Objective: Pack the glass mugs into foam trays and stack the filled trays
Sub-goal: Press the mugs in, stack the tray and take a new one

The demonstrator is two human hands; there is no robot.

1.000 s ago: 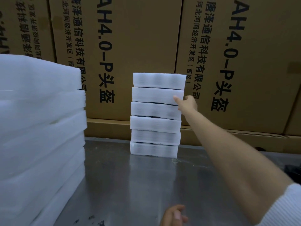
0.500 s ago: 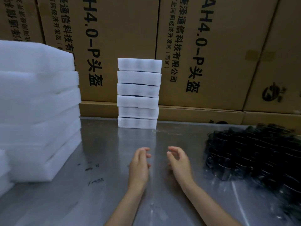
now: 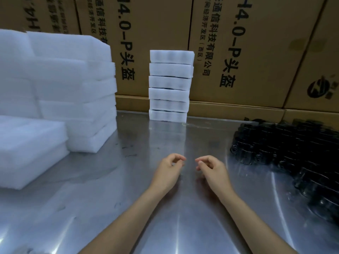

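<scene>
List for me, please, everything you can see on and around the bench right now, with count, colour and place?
Stack of filled foam trays: six, white, far centre of the table against the boxes.
Empty foam trays: several in a tall pile plus a lower pile in front, white, left side; exact count unclear.
Glass mugs: many, dark-looking, crowded at the right; too blurred to count.
Table: one, shiny metal.
Cardboard boxes: several, brown with black print, behind the table.
Left hand: loosely curled, holds nothing, over table centre.
Right hand: loosely curled, holds nothing, beside the left.
</scene>
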